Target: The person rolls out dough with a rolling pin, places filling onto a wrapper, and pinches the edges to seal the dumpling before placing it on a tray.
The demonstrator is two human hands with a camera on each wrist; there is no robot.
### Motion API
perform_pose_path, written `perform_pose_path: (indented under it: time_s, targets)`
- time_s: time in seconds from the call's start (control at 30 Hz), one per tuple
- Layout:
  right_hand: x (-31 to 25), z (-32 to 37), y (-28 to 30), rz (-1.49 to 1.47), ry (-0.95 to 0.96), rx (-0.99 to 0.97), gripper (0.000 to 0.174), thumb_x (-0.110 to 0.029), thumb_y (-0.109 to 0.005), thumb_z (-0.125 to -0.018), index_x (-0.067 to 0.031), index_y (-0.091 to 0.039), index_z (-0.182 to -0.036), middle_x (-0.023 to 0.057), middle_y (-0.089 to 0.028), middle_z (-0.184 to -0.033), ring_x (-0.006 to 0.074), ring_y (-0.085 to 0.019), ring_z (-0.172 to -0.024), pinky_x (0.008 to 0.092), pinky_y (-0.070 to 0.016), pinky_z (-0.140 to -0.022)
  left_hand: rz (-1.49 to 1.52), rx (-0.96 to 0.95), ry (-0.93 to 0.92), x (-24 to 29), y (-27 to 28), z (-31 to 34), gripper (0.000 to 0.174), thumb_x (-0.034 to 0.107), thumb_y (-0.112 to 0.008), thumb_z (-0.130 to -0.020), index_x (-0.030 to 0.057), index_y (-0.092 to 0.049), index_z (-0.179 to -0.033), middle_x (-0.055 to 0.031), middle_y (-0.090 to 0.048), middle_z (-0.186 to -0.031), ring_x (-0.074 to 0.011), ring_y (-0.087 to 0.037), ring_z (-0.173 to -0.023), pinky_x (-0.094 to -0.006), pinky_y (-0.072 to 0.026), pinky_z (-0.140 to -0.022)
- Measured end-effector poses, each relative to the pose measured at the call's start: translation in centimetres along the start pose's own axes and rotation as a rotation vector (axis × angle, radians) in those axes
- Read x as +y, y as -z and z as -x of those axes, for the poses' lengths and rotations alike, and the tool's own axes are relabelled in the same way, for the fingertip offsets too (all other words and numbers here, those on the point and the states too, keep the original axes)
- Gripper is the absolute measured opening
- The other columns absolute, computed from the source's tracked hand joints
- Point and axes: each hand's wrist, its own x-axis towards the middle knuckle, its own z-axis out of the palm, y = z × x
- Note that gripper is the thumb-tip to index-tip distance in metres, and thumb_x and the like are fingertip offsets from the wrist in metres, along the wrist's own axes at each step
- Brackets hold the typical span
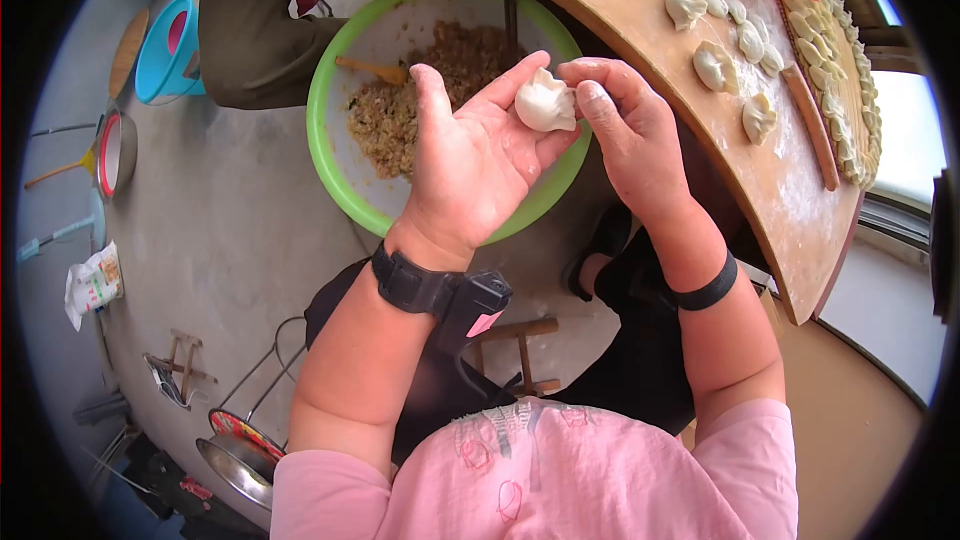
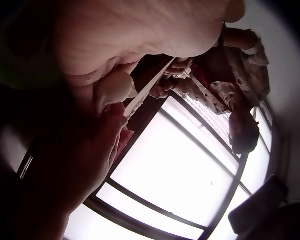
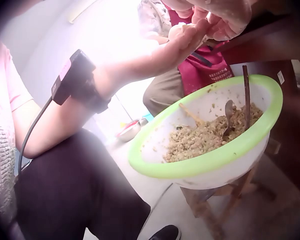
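A white dumpling (image 1: 545, 102) with a pleated edge lies on the fingers of my left hand (image 1: 465, 165), whose palm faces up with the thumb spread away. From the right, the thumb and forefinger of my right hand (image 1: 637, 135) pinch the dumpling's edge. Both hands are over a green-rimmed bowl (image 1: 322, 130) of chopped filling (image 1: 385, 125). In the left wrist view the dumpling (image 2: 115, 89) shows dimly between the two hands. A spoon (image 3: 228, 115) and a dark stick (image 3: 246, 95) stand in the filling in the right wrist view.
A floured wooden table (image 1: 775, 165) curves along the right, bearing several dumplings (image 1: 715, 67), a rolling pin (image 1: 810, 125) and a round tray (image 1: 862, 90) of more dumplings. Another person's leg (image 1: 250, 30) is beyond the bowl. A blue basin (image 1: 155, 60) sits at left.
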Motion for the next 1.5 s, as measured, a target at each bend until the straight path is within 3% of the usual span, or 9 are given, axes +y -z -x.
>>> perform_pose_path:
  time_s: [0.23, 0.33, 0.5, 0.67, 0.83, 0.9, 1.1, 1.27, 1.5]
  targets:
    - [-0.9, 0.2, 0.8, 0.145, 0.234, 0.021, 0.021, -0.006, -0.064, -0.091, 0.004, -0.066, -0.109, 0.0161, -0.063, -0.116, 0.0213, -0.067, -0.091, 0.0332, -0.053, -0.086, 0.084, -0.068, 0.019, -0.2, -0.6, 0.2, 0.103, 0.078, -0.012, -0.095, -0.0062, -0.04, -0.146, -0.0236, -0.052, -0.141, -0.0354, -0.05, -0.133, -0.0485, -0.0387, -0.116]
    - [-1.9, 0.4, 1.5, 0.466, 0.336, 0.036, 0.025, -0.018, -0.075, -0.081, -0.0014, -0.071, -0.1, 0.0214, -0.061, -0.125, 0.0331, -0.06, -0.11, 0.0419, -0.0478, -0.097, 0.117, -0.205, 0.057, -0.6, -0.5, 0.1, 0.1, 0.076, -0.013, -0.096, -0.0043, -0.041, -0.148, -0.0239, -0.051, -0.144, -0.0337, -0.051, -0.133, -0.0476, -0.0377, -0.116]
    - [-4.3, 1.6, 2.4, 0.63, 0.468, 0.085, 0.009, -0.012, -0.075, -0.076, -0.0047, -0.07, -0.079, 0.0103, -0.065, -0.105, 0.0303, -0.061, -0.098, 0.0401, -0.0518, -0.082, 0.113, -0.151, 0.062, -2.2, -3.0, -0.2, 0.099, 0.077, -0.015, -0.096, -0.0024, -0.041, -0.148, -0.0242, -0.051, -0.144, -0.0333, -0.051, -0.133, -0.0461, -0.0393, -0.114]
    - [-7.4, 3.8, 8.2, 0.536, 0.393, 0.214, 0.007, -0.007, -0.073, -0.082, -0.002, -0.069, -0.084, 0.0136, -0.067, -0.088, 0.0257, -0.064, -0.071, 0.0345, -0.053, -0.066, 0.052, -0.215, 0.097, -3.7, -3.2, -0.8, 0.09, 0.072, -0.021, -0.099, -0.002, -0.042, -0.147, -0.0256, -0.049, -0.145, -0.0362, -0.049, -0.133, -0.0475, -0.0418, -0.111]
    - [-5.7, 6.4, 18.8, 0.325, 0.155, 0.49, 0.013, -0.008, -0.062, -0.094, 0.0038, -0.064, -0.088, 0.0025, -0.063, -0.082, 0.0066, -0.058, -0.072, 0.0225, -0.0479, -0.066, -0.053, -0.192, 0.131, -4.2, -1.8, -0.8, 0.084, 0.067, -0.026, -0.101, -0.0035, -0.05, -0.14, -0.0254, -0.056, -0.137, -0.0376, -0.054, -0.127, -0.0477, -0.0451, -0.108]
    - [-3.7, 6.9, 21.8, 0.359, -0.12, 0.365, 0.024, -0.02, -0.061, -0.099, 0.0013, -0.066, -0.088, 0.0021, -0.063, -0.077, 0.0071, -0.059, -0.07, 0.0234, -0.0482, -0.065, -0.064, -0.183, 0.127, -4.1, -1.6, -0.6, 0.081, 0.065, -0.028, -0.102, -0.0032, -0.051, -0.138, -0.024, -0.059, -0.133, -0.0366, -0.057, -0.124, -0.0473, -0.0462, -0.106]
    - [-3.3, 8.1, 26.1, 0.277, -0.22, 0.548, 0.031, -0.027, -0.058, -0.101, -0.0006, -0.066, -0.087, 0.0038, -0.064, -0.076, 0.0094, -0.058, -0.067, 0.0253, -0.0482, -0.063, -0.226, -0.083, 0.127, -3.7, -1.2, -0.4, 0.07, 0.058, -0.031, -0.105, -0.002, -0.057, -0.13, -0.0184, -0.065, -0.121, -0.0303, -0.062, -0.111, -0.0434, -0.0506, -0.099]
    - [-1.7, 7.9, 25.2, 0.441, -0.258, 0.311, 0.029, -0.023, -0.061, -0.099, 0.0027, -0.069, -0.111, 0.0023, -0.068, -0.085, 0.0089, -0.06, -0.074, 0.0251, -0.0499, -0.07, -0.338, 0.001, 0.137, -4.3, -1.9, 0.0, 0.06, 0.052, -0.035, -0.107, -0.0004, -0.06, -0.122, -0.0145, -0.067, -0.111, -0.0255, -0.064, -0.103, -0.0395, -0.0529, -0.093]
    - [-3.8, 7.1, 21.4, 0.64, -0.147, 0.283, 0.025, -0.02, -0.067, -0.09, 0.0031, -0.071, -0.1, 0.0232, -0.07, -0.084, 0.0314, -0.07, -0.077, 0.0381, -0.0539, -0.073, -0.402, 0.026, 0.13, -4.9, -2.9, 0.3, 0.058, 0.051, -0.035, -0.107, 0.001, -0.061, -0.121, -0.0127, -0.067, -0.109, -0.0239, -0.065, -0.1, -0.0376, -0.0541, -0.09]
